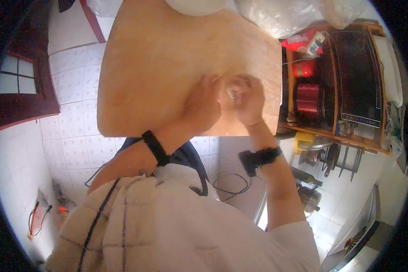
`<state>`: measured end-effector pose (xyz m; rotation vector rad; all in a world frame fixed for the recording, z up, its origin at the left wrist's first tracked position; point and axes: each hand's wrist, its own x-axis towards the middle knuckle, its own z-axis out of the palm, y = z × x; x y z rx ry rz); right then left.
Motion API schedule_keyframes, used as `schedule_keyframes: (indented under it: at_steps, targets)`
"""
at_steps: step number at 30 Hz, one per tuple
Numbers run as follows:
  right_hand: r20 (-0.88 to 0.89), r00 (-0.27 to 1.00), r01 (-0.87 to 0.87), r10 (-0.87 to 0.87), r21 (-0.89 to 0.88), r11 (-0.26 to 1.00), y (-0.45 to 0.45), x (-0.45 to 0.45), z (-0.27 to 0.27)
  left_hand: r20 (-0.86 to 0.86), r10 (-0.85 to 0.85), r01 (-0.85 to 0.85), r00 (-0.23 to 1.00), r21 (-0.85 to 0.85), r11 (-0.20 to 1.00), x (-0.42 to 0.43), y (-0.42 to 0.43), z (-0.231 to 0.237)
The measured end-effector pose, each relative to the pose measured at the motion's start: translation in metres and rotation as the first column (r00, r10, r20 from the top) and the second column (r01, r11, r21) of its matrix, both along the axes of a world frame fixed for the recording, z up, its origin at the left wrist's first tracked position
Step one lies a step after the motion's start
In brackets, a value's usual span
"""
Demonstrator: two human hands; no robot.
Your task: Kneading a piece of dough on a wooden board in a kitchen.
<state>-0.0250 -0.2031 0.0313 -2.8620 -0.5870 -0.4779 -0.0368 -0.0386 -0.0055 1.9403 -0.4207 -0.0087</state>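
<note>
Both my hands are close together over the right half of a light wooden board (149, 68), and both are blurred. My right hand (253, 98) has its fingers curled around a small whitish lump (232, 91), which may be dough; the blur hides its exact shape. Just to the left, my left hand (204, 98) is turned towards it with the fingertips near the board. Whether those fingers hold anything cannot be made out. Each forearm wears a black strap.
Beyond the board are a white rounded container (197, 5) and a clear plastic bag (282, 17). A wooden cabinet (335, 85) on the right holds a red pot (307, 98), with a power strip (316, 43) nearby. Pans hang below it. A cable (231, 183) loops near my body.
</note>
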Motion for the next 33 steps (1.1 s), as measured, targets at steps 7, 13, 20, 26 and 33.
schedule_keyframes:
  at_steps: [7,13,20,26,33]
  targets:
    - [-0.190,0.975,0.102,-0.115,-0.078,0.992,0.033,0.057,-0.001,-0.159,0.082,-0.095,0.984,-0.075,0.993,-0.001,0.007,0.005]
    - [-0.578,0.785,0.373,-0.224,0.151,0.915,0.033,0.105,0.003,-0.096,0.126,-0.127,0.987,0.003,0.992,-0.001,0.013,0.008]
    - [-0.362,0.885,0.464,-0.293,0.742,0.485,-0.023,0.106,-0.015,-0.179,-0.089,0.070,0.980,-0.108,0.992,0.004,0.032,0.026]
    - [-0.354,0.933,0.309,0.066,0.692,-0.652,-0.070,0.013,0.012,0.209,0.024,-0.166,0.978,0.696,0.699,0.013,0.134,-0.017]
    - [-0.359,0.931,0.307,0.063,0.679,-0.667,-0.052,-0.089,-0.027,0.071,-0.162,0.053,0.984,0.755,0.654,0.034,0.087,0.018]
